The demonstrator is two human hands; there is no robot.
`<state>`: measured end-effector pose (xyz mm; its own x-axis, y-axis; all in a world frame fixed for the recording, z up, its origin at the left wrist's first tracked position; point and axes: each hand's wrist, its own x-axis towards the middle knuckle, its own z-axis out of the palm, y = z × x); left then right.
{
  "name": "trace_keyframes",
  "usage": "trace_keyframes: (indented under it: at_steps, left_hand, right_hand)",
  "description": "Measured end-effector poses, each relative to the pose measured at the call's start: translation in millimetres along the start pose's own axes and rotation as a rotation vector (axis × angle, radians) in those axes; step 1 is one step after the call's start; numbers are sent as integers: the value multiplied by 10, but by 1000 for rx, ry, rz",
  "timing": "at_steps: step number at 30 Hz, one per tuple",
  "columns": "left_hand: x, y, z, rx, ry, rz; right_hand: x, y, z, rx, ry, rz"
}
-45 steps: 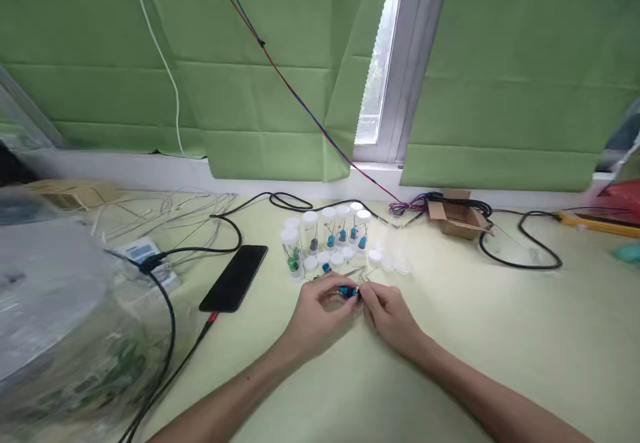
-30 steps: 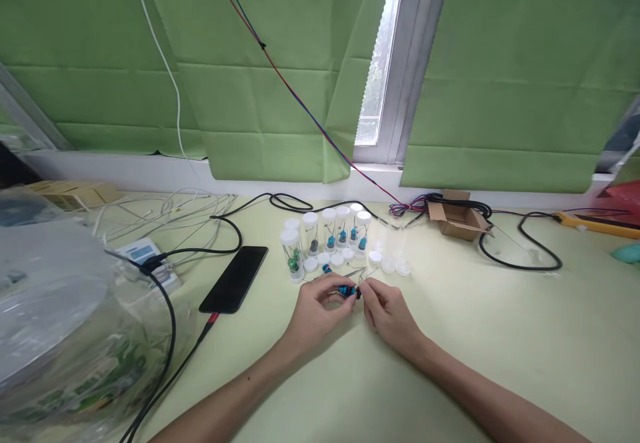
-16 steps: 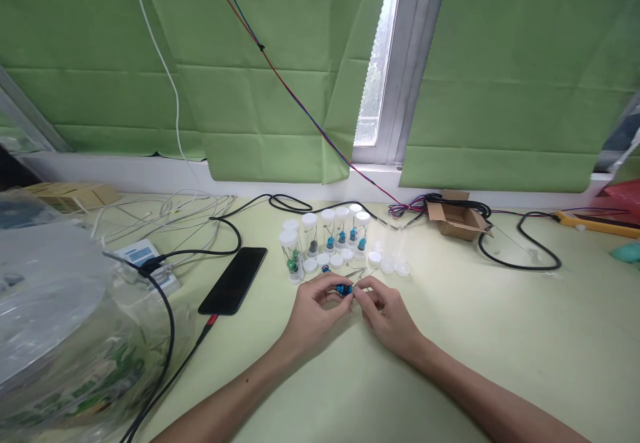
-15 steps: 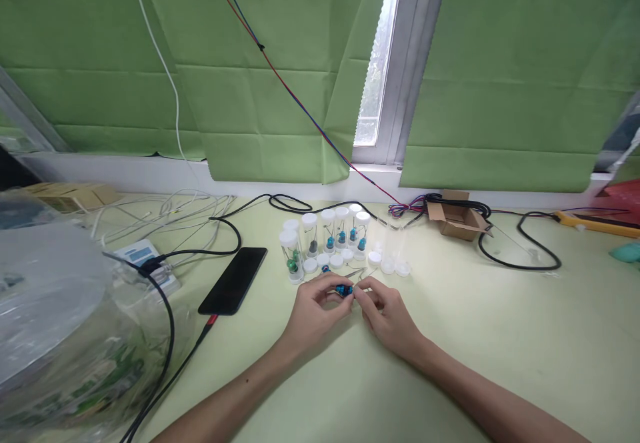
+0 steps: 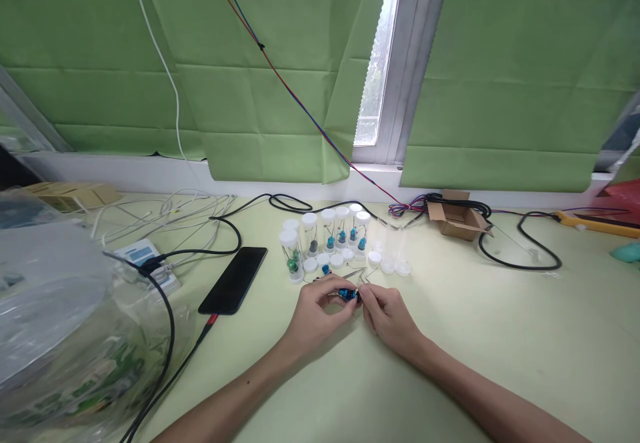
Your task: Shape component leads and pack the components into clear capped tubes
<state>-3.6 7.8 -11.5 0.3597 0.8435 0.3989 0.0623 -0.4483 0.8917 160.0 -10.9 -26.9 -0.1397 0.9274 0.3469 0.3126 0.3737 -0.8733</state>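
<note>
Between the thumb and fingers of my left hand (image 5: 314, 315) is a small blue and black part (image 5: 346, 293). My right hand (image 5: 393, 313) is closed in a pinch against the right end of that part; what its fingertips hold is too small to make out. Just beyond the hands lie another small blue part (image 5: 327, 269) and a thin pointed metal tool (image 5: 353, 273). Several clear tubes with white caps (image 5: 310, 233) stand behind them, holding blue, green or dark pieces on thin wires. Loose white caps (image 5: 337, 261) lie in front of the tubes.
A black phone (image 5: 233, 281) with a cable lies to the left, near a white power strip (image 5: 140, 256). A large clear plastic bag (image 5: 55, 309) fills the left side. An open cardboard box (image 5: 457, 221) and black cables (image 5: 530, 267) are at the back right.
Both hands have shifted slightly to the right with the blue and black part. The fingertips have come closer together around its right end.
</note>
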Motion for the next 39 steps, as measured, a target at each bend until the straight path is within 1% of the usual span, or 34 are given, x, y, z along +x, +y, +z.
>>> trace_keyframes:
  at_steps: [6, 11, 14, 18, 25, 29, 39]
  left_hand:
    - [-4, 30, 18, 9, 6, -18]
    - [-7, 40, 26, -24, 56, -22]
    - [-9, 30, 16, -33, 77, -40]
    - [-10, 18, 8, -38, 99, -61]
    - [-8, 27, 11, -41, 60, -41]
    - [-7, 38, 10, -45, 41, -21]
    - [-17, 38, 7, -54, 2, -43]
  right_hand:
    - [7, -11, 0, 14, -1, -9]
    - [-8, -21, -1, 21, 13, 33]
    - [-16, -20, -7, 50, -10, 51]
    - [-27, -10, -12, 84, -46, 34]
    - [-30, -28, -13, 102, -57, 20]
    - [-18, -38, -9, 86, -33, 9]
    - [-17, -38, -10, 39, -12, -30]
